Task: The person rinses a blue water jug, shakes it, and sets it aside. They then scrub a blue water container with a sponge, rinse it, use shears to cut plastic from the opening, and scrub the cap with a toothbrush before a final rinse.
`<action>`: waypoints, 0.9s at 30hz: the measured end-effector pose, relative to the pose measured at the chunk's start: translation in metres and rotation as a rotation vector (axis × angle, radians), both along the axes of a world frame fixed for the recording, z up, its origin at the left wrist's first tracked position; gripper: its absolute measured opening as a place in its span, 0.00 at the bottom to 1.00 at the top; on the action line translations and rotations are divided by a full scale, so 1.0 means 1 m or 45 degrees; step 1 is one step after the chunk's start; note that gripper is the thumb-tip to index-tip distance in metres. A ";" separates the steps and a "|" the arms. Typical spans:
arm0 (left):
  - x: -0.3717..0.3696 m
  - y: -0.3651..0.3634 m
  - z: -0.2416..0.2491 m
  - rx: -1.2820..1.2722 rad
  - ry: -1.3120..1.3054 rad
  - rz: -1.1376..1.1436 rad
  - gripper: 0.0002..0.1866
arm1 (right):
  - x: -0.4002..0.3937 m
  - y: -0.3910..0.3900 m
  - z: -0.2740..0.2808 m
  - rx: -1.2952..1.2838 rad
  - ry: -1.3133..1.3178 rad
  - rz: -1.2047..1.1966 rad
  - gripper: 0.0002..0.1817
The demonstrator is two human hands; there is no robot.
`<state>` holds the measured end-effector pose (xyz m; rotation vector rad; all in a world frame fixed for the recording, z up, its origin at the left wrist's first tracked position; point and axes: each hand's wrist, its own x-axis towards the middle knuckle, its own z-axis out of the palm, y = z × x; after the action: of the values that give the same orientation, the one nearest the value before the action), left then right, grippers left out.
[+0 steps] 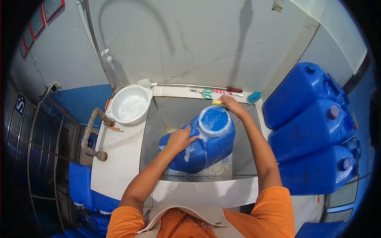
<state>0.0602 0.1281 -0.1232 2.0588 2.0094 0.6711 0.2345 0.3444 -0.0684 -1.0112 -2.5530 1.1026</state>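
A blue plastic container (210, 152) with a round, foam-covered lid (214, 119) rests tilted in the tiled sink basin (244, 146). My left hand (180, 139) is on the container's handle area, fingers wrapped round it beside streaks of foam. Above the lid's upper right edge, my right hand (230, 104) is closed on a yellow sponge (217, 102). Whether the sponge touches the lid is hard to tell.
A white basin (130, 104) of suds stands on the left counter near a pump bottle (113, 65) and pipe (88, 139). Scissors (206, 93), brushes and a teal brush (254, 97) lie on the back ledge. Large blue jugs (309, 139) stand at right.
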 end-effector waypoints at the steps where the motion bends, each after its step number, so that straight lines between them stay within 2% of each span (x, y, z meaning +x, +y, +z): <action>1: -0.008 0.003 -0.010 -0.007 -0.094 0.092 0.23 | 0.006 -0.015 -0.011 -0.166 0.272 -0.282 0.15; 2: -0.013 0.003 -0.018 -0.018 -0.187 0.184 0.24 | 0.014 -0.033 -0.026 -0.336 0.540 -0.569 0.15; 3: -0.013 0.006 -0.019 -0.020 -0.190 0.189 0.24 | 0.011 -0.030 -0.077 -0.117 0.597 -0.672 0.17; 4: -0.011 0.011 -0.018 -0.051 -0.263 0.268 0.25 | 0.003 -0.065 -0.089 0.562 0.525 -0.787 0.19; 5: -0.008 0.013 -0.019 -0.090 -0.333 0.345 0.25 | -0.007 -0.102 -0.081 0.602 0.321 -0.777 0.22; 6: -0.004 0.016 -0.020 -0.102 -0.333 0.349 0.25 | -0.017 -0.125 -0.112 0.981 0.275 -0.747 0.23; 7: -0.001 0.021 -0.019 -0.123 -0.374 0.429 0.26 | -0.018 -0.151 -0.107 0.844 0.363 -0.590 0.23; 8: 0.000 0.025 -0.018 -0.144 -0.415 0.506 0.27 | -0.018 -0.164 -0.096 0.886 0.357 -0.364 0.21; 9: 0.000 0.026 -0.017 -0.155 -0.408 0.501 0.27 | -0.019 -0.168 -0.086 0.876 0.357 -0.373 0.21; 11: 0.003 0.024 -0.016 -0.125 -0.446 0.515 0.28 | -0.026 -0.164 -0.070 0.560 0.353 0.236 0.17; 12: 0.006 0.025 -0.016 -0.142 -0.445 0.510 0.28 | -0.037 -0.158 -0.073 0.544 0.350 0.227 0.17; 14: 0.013 0.027 -0.018 0.083 -0.138 0.482 0.28 | -0.060 -0.147 -0.087 0.206 0.002 0.409 0.16; 15: 0.010 0.025 -0.019 0.076 -0.133 0.472 0.28 | -0.056 -0.152 -0.088 0.199 0.006 0.398 0.16; 17: -0.011 0.023 -0.019 -0.041 -0.267 0.429 0.27 | -0.046 -0.165 -0.080 0.477 0.173 0.464 0.15; 18: -0.021 0.019 -0.021 -0.050 -0.394 0.409 0.28 | -0.032 -0.181 -0.065 0.444 0.161 0.442 0.18; 19: -0.029 0.015 -0.023 -0.048 -0.380 0.414 0.28 | -0.030 -0.199 -0.075 0.446 0.176 0.444 0.18; 21: -0.037 0.012 -0.027 -0.240 -0.474 0.556 0.28 | -0.024 -0.226 -0.094 0.564 0.493 0.079 0.22; 22: -0.042 0.012 -0.033 -0.254 -0.473 0.555 0.28 | -0.033 -0.232 -0.091 0.552 0.490 0.073 0.22; 24: -0.050 0.012 -0.047 -0.245 -0.699 0.566 0.29 | -0.052 -0.244 -0.087 0.513 0.703 0.173 0.25; 25: -0.054 0.011 -0.052 -0.248 -0.693 0.561 0.29 | -0.049 -0.242 -0.088 0.513 0.706 0.166 0.25; 27: -0.065 0.006 -0.063 -0.222 -0.711 0.613 0.29 | -0.035 -0.233 -0.094 0.520 0.579 0.508 0.27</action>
<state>-0.0049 0.1341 -0.1866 1.1160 2.1103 0.9761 0.1993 0.1111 -0.1628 -0.1333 -2.4844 0.7226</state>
